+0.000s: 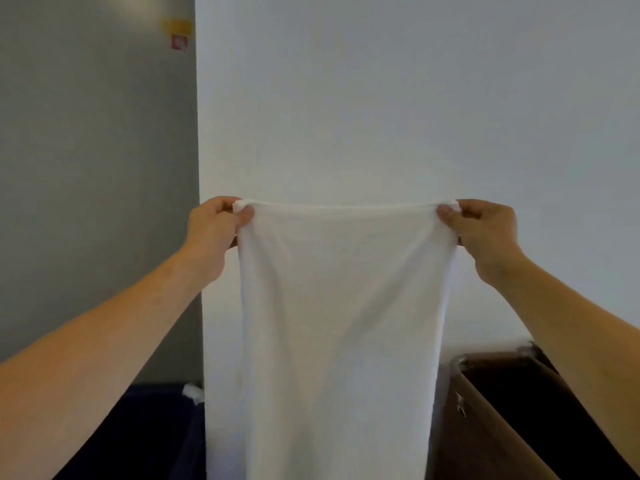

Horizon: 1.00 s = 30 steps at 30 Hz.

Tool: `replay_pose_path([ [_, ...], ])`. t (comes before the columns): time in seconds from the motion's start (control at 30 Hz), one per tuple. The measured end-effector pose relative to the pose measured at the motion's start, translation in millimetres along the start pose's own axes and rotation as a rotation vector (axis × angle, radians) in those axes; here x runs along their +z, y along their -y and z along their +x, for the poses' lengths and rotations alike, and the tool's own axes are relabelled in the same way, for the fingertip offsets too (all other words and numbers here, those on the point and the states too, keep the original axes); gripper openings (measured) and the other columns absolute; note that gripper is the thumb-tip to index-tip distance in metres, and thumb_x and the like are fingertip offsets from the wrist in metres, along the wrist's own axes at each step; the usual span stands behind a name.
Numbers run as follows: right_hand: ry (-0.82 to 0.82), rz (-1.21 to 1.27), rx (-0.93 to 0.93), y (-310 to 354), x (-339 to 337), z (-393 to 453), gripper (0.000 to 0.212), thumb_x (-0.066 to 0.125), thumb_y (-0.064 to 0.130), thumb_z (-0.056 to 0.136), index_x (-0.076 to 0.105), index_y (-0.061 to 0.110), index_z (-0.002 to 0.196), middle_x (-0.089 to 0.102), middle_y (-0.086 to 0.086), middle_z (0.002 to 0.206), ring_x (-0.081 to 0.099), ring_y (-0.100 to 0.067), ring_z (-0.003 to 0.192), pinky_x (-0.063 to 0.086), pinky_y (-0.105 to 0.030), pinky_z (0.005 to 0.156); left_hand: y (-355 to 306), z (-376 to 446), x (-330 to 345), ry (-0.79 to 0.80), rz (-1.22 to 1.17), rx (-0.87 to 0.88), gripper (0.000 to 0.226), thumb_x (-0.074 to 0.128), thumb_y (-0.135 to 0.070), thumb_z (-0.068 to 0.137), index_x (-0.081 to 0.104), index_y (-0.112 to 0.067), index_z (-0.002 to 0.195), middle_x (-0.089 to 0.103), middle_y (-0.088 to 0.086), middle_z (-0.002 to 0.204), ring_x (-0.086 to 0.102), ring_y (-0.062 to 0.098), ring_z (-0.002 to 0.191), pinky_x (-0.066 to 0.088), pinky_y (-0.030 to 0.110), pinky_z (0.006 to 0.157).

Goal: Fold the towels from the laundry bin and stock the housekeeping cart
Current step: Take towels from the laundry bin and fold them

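A plain white wall [381, 98] fills the background, meeting a grey panel [97, 168] to its left. In front of the wall hangs a white terry-cloth towel [343, 323], held up by its top edge and falling straight down out of the bottom of the view. The left hand [216, 226] pinches the towel's upper left corner between thumb and curled fingers; the right hand [481, 228] pinches the upper right corner the same way, the edge between them nearly taut. Below and left of the towel sits a dark navy fabric bin [145, 434]; below and right, a dark brown open container [519, 410]. The likely risk: the grips are shallow, at the very corners, so a shake or uneven pull could slip one corner free and let the towel drop or fold crooked.
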State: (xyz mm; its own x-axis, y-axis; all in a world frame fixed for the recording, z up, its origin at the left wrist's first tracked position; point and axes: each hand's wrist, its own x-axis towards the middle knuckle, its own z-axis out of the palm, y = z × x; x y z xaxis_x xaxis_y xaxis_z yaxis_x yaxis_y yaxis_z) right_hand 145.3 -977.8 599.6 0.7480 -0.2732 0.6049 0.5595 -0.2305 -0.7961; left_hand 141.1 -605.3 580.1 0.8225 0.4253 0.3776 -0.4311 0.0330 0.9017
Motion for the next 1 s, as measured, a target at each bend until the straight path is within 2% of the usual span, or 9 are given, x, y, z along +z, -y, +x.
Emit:
replay_pose_path([
  [0.1,0.032,0.056,-0.002,-20.0,-5.0,5.6,0.017,0.086,0.027,0.077,0.079,0.019,0.090,0.078,-0.005,0.093,0.072,-0.021,0.088,0.058,-0.054,0.093,6.8,-6.9,4.1,-0.009,-0.007,0.011,0.012,0.073,-0.008,0.092,0.069,-0.019,0.094,0.070,-0.002,0.095,0.068,0.017,0.089,0.059,0.032,0.077],
  [0.23,0.080,0.105,0.036,-54.0,-27.1,-32.0,0.006,0.083,0.020,0.083,0.078,0.022,0.084,0.076,0.000,0.085,0.068,-0.017,0.083,0.057,-0.053,0.094,31.8,-51.8,-0.6,-0.028,0.033,-0.043,0.010,0.072,-0.008,0.091,0.069,-0.017,0.094,0.072,-0.002,0.094,0.069,0.018,0.086,0.059,0.033,0.076],
  [0.4,0.168,0.054,0.145,-102.2,-74.7,-120.1,0.012,0.077,0.017,0.088,0.079,0.027,0.082,0.078,0.004,0.083,0.072,-0.017,0.085,0.060,-0.041,0.089,84.9,-152.0,-20.4,-0.057,0.069,-0.192,0.014,0.070,-0.003,0.087,0.071,-0.017,0.086,0.074,-0.002,0.084,0.068,0.018,0.078,0.056,0.033,0.073],
  [0.53,0.238,-0.016,0.305,-140.2,-112.8,-200.6,0.014,0.073,0.013,0.090,0.075,0.023,0.099,0.077,0.005,0.093,0.071,-0.011,0.094,0.056,-0.030,0.089,134.3,-242.5,-34.1,-0.078,0.118,-0.372,0.016,0.067,0.002,0.086,0.073,-0.012,0.087,0.073,0.004,0.088,0.067,0.024,0.083,0.054,0.035,0.074],
  [0.7,0.297,-0.136,0.516,-188.5,-154.7,-294.8,0.012,0.069,0.016,0.091,0.072,0.024,0.099,0.071,0.012,0.092,0.065,-0.002,0.088,0.046,-0.017,0.072,190.0,-340.4,-46.4,-0.097,0.208,-0.552,0.016,0.061,0.007,0.089,0.070,-0.005,0.092,0.070,0.010,0.089,0.067,0.028,0.087,0.055,0.041,0.080],
  [0.77,0.337,-0.188,0.612,-212.6,-171.6,-328.1,0.011,0.070,0.017,0.091,0.072,0.023,0.100,0.073,0.010,0.093,0.066,-0.005,0.088,0.048,-0.018,0.070,220.2,-376.4,-53.2,-0.111,0.233,-0.658,0.016,0.061,0.009,0.089,0.070,-0.004,0.094,0.071,0.013,0.093,0.067,0.030,0.090,0.055,0.041,0.080],
  [0.9,0.411,-0.252,0.848,-251.8,-194.5,-374.0,0.008,0.073,0.016,0.089,0.073,0.023,0.092,0.074,0.003,0.094,0.068,-0.017,0.093,0.055,-0.030,0.078,279.9,-424.9,-66.0,-0.157,0.287,-0.886,0.018,0.067,0.007,0.087,0.073,-0.006,0.097,0.073,0.019,0.106,0.068,0.035,0.100,0.056,0.043,0.084],
  [1.0,0.425,-0.289,0.905,-269.1,-194.7,-379.6,0.011,0.074,0.016,0.089,0.070,0.026,0.086,0.074,0.003,0.093,0.067,-0.019,0.093,0.054,-0.034,0.083,305.1,-434.3,-67.9,-0.135,0.315,-0.957,0.014,0.071,0.000,0.089,0.074,-0.008,0.100,0.074,0.020,0.106,0.070,0.038,0.097,0.056,0.044,0.078],
])
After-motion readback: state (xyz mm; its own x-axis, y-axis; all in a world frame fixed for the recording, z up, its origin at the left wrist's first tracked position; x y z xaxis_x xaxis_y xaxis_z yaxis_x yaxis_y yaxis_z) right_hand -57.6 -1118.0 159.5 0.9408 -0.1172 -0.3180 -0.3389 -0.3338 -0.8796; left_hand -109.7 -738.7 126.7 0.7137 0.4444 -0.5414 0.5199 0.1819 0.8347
